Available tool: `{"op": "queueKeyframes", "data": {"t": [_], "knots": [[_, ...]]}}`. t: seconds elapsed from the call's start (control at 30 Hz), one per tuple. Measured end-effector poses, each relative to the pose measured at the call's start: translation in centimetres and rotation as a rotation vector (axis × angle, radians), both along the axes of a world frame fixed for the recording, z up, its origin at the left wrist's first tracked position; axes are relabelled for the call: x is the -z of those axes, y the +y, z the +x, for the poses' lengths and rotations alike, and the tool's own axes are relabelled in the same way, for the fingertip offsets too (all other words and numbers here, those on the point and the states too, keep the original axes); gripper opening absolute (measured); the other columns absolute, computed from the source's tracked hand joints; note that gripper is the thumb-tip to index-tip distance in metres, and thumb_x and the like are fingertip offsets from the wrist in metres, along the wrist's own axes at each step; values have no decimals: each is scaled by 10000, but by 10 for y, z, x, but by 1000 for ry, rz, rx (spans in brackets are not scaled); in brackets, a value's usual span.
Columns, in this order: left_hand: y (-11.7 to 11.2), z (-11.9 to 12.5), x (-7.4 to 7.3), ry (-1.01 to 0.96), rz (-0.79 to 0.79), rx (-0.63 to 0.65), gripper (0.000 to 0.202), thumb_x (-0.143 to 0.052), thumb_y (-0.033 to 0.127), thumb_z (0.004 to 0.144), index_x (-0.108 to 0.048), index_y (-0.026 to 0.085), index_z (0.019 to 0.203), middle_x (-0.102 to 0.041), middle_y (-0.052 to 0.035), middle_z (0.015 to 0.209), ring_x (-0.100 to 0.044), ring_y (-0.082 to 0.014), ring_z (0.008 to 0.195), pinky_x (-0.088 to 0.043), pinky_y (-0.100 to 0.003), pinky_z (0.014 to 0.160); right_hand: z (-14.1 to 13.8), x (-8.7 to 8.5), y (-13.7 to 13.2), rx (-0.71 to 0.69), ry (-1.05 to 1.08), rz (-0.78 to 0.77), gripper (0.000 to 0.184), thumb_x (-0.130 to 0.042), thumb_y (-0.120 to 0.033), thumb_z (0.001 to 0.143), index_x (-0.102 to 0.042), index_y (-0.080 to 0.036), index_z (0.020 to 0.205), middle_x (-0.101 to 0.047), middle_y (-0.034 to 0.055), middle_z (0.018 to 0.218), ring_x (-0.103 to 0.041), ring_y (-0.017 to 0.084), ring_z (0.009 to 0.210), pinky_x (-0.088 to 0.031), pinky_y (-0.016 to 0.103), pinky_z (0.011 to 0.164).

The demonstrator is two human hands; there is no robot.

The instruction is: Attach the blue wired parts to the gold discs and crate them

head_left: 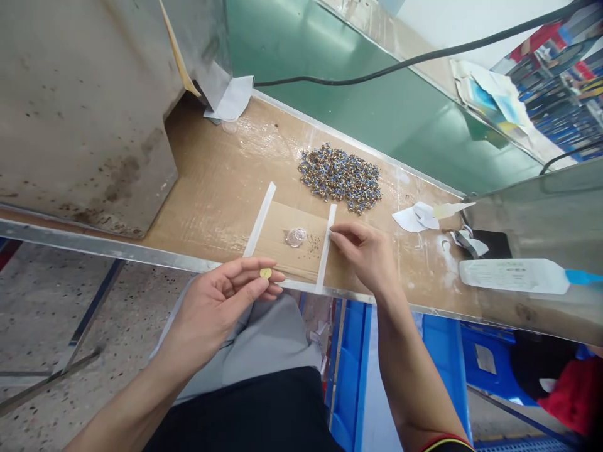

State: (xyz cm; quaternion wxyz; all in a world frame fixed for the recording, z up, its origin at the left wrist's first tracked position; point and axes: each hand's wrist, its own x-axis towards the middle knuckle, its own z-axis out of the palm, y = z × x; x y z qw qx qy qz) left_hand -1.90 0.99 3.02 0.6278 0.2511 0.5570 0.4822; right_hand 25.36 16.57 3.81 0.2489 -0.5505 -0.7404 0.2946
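Observation:
My left hand [230,292] is at the front edge of the bench, closed in a pinch on a small round yellow disc [266,273]. My right hand [365,251] rests over the cardboard, thumb and forefinger pressed together beside the right white tape strip [325,251]. Whatever is between those fingertips, if anything, is too small to make out. Between the hands, a taped cardboard piece [282,216] carries a clear round blob [296,236] with tiny dark specks to its right. Farther back lies a heap of small blue and brass-coloured metal parts [339,179].
A clear bottle with a blue nozzle [518,276] lies at the right. White paper scraps [417,216] are left of it. A large stained metal housing [80,125] stands at the left, and a black cable [424,58] crosses above. Blue bins [351,370] stand below the bench.

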Motion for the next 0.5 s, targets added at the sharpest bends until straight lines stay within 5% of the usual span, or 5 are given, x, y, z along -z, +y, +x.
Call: {"op": "queueKeyframes", "data": {"t": [0.27,0.5], "knots": [[2,5,4,-9,8,-19,419,-1041,518,946,-932,230,1231,-970,-109,1114,-924,-263,931,-777,-345,929,14,-2,9,86,459,-385,333,-1018,-499,893,-927,-214,1039,-832,21,831,-719,151,712,-655,301,701],[7,22,-1,-114,34,115,278,-989,462,1012,-943,197,1082,-893,-69,837,-817,-196,693,-689,-263,671,-10,-10,-36,10,883,-856,423,-1110,-544,860,-868,-227,1001,-717,-27,773,-540,84,584,-507,197,505]]}}
